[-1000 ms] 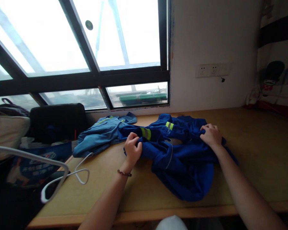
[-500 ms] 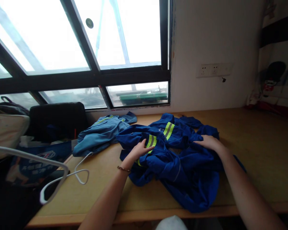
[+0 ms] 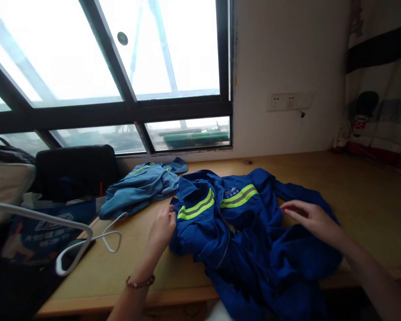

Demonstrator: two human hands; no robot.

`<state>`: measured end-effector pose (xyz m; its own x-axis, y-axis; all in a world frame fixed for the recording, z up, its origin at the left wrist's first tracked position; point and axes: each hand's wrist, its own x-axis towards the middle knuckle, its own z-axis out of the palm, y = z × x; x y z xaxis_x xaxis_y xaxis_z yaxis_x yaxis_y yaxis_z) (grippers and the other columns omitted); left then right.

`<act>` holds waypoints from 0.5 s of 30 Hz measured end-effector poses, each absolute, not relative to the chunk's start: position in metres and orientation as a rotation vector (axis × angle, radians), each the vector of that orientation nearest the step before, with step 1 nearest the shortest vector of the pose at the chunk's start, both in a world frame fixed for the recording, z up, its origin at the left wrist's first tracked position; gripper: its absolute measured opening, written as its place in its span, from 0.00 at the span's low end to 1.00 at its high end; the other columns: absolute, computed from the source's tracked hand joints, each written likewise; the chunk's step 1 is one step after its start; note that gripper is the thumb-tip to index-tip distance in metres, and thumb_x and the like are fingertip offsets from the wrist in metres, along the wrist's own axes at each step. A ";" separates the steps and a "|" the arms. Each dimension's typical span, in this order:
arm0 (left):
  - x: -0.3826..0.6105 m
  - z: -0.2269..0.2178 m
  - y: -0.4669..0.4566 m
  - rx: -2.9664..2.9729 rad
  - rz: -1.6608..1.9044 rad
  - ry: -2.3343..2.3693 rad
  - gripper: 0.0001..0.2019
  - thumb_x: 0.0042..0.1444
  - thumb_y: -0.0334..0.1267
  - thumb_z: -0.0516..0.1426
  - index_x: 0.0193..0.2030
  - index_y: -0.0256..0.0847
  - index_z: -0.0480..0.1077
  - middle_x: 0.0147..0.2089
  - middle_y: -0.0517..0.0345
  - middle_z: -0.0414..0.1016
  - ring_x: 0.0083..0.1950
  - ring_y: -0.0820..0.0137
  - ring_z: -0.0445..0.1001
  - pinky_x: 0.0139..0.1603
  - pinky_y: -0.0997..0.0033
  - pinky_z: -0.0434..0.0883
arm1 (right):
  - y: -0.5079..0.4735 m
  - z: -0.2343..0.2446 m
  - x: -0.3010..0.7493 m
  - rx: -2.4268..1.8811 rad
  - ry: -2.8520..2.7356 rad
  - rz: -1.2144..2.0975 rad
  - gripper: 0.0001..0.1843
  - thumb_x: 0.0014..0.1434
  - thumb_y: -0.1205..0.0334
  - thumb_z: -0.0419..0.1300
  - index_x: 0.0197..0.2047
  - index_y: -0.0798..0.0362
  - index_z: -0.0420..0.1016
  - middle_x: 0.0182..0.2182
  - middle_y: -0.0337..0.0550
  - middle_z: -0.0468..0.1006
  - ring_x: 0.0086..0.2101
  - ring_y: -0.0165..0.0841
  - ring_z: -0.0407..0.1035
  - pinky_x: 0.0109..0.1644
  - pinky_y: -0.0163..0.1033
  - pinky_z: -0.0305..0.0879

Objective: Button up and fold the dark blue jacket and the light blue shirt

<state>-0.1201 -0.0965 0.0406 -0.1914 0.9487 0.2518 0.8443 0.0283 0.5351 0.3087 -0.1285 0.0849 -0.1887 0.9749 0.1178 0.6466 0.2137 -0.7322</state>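
A dark blue work jacket (image 3: 200, 236) with yellow-green reflective stripes lies front up on the wooden tabletop, its collar toward the window. White lettering shows on its chest, and its lower part hangs over the table's front edge. My left hand (image 3: 163, 225), with a bracelet on the wrist, is closed at the jacket's left side, fingers curled on the cloth. Over on the other side my right hand (image 3: 309, 218) is above the sleeve area, thumb and fingers apart, with no cloth between them. A lighter blue work garment (image 3: 143, 187) lies crumpled behind and to the left.
A white cable or tube (image 3: 87, 240) loops across the left foreground. Bags (image 3: 50, 232) and a black chair back (image 3: 76, 174) stand at the left. Beyond the table (image 3: 364, 214) are the window (image 3: 167, 107), a wall socket (image 3: 289, 101) and a curtain (image 3: 377, 89).
The dark blue jacket has gone from bunched to spread out, its chest stripes and lettering now showing. My left hand moved left to its edge; my right hand moved slightly right and opened.
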 end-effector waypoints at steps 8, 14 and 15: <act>-0.122 0.003 -0.127 1.467 0.636 1.896 0.07 0.43 0.39 0.54 0.23 0.36 0.65 0.16 0.59 0.66 0.16 0.71 0.65 0.15 0.75 0.58 | 0.002 0.007 0.326 -2.314 -1.752 0.153 0.30 0.51 0.47 0.55 0.49 0.62 0.63 0.43 0.61 0.69 0.44 0.47 0.66 0.42 0.45 0.63; -0.123 0.023 -0.077 1.149 1.009 1.732 0.04 0.43 0.31 0.53 0.29 0.36 0.62 0.13 0.69 0.56 0.10 0.79 0.55 0.10 0.81 0.52 | 0.023 0.004 0.366 -2.421 -1.629 0.249 0.14 0.52 0.64 0.52 0.40 0.60 0.72 0.40 0.60 0.72 0.43 0.46 0.67 0.42 0.44 0.62; -0.129 0.027 -0.066 1.028 1.173 1.753 0.05 0.44 0.30 0.52 0.31 0.36 0.61 0.14 0.69 0.56 0.11 0.79 0.57 0.11 0.82 0.55 | 0.023 0.007 0.383 -2.432 -1.570 0.240 0.15 0.52 0.66 0.51 0.40 0.63 0.72 0.40 0.63 0.72 0.43 0.47 0.67 0.42 0.45 0.62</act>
